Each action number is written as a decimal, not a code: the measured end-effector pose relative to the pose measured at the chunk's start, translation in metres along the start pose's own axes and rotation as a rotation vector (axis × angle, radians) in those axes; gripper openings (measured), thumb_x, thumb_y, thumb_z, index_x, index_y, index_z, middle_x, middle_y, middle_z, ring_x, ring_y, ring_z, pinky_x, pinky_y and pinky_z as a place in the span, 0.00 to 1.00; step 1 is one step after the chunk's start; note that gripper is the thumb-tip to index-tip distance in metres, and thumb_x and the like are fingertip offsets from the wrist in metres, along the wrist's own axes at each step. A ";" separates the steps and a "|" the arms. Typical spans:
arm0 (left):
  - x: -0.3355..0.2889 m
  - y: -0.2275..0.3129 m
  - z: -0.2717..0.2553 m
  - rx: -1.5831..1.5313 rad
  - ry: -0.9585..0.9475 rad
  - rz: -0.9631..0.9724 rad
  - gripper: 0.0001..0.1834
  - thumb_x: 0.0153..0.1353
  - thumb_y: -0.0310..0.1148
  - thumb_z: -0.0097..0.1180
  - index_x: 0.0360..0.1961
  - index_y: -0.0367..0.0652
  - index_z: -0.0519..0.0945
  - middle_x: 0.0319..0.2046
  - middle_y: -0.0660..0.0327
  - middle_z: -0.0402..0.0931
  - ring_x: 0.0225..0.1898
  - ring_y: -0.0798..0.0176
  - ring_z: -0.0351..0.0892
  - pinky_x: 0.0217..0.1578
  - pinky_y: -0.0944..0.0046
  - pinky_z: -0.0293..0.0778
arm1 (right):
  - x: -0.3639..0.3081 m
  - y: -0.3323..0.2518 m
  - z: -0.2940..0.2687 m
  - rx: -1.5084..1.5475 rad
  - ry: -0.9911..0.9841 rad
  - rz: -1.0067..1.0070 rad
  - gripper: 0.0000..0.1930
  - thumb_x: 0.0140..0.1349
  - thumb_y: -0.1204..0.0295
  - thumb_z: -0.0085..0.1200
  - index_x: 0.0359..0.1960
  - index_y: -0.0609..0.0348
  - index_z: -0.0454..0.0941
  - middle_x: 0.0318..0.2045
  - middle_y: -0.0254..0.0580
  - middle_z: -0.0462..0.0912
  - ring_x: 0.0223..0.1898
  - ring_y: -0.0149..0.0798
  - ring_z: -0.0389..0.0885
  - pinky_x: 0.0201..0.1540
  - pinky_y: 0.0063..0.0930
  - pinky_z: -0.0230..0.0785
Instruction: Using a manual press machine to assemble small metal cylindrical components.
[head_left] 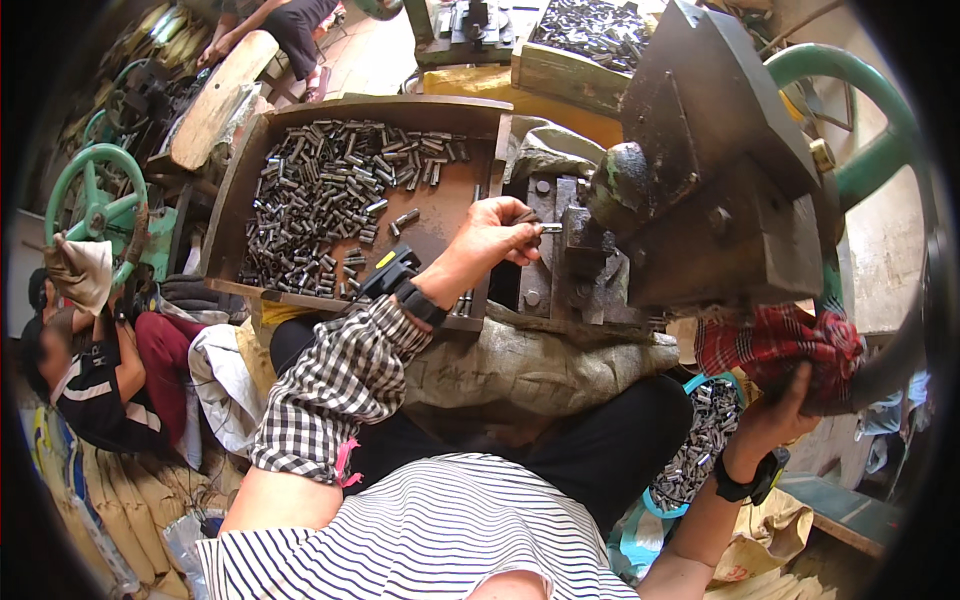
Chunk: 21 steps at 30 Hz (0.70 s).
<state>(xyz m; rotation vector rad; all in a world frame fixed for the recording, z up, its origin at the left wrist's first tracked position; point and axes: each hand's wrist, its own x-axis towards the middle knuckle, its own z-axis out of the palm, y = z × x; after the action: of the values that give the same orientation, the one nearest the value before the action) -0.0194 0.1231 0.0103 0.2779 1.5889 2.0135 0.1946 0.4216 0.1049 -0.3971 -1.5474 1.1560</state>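
Note:
My left hand (490, 238) is closed in a pinch at the metal block (583, 240) of a heavy dark press (715, 170). Between thumb and fingers it holds a small shiny metal tube (551, 228), whose tip points right toward the block. Down at the right, my right hand (775, 425) grips a red plaid cloth (755, 350) bunched around the lower rim of the press's big green handwheel (860, 70). Some of its fingers are hidden by the cloth. Left of the press stands a wooden tray (480, 160) with many loose metal tubes (310, 200) heaped mostly in its left half.
A turquoise-rimmed basin (660, 508) of small metal pieces sits beside my right knee. Sacking (540, 375) hangs below the press bed. Another wooden box (570, 68) of metal parts stands behind. At left are another green handwheel (95, 215) and a seated person (110, 385); another person (290, 35) sits far off.

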 end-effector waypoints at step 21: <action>0.024 -0.017 -0.015 -0.163 -0.212 -0.123 0.12 0.58 0.30 0.59 0.39 0.35 0.73 0.30 0.59 0.78 0.28 0.68 0.81 0.26 0.75 0.77 | 0.114 -0.130 0.036 -0.339 -0.091 0.185 0.28 0.57 0.64 0.48 0.55 0.73 0.67 0.52 0.57 0.73 0.52 0.48 0.73 0.55 0.40 0.66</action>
<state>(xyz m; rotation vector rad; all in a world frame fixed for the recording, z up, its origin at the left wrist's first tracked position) -0.0414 0.1259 -0.0146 0.3122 1.2741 1.9352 0.1665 0.4313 0.2786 -0.7344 -1.8223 1.0621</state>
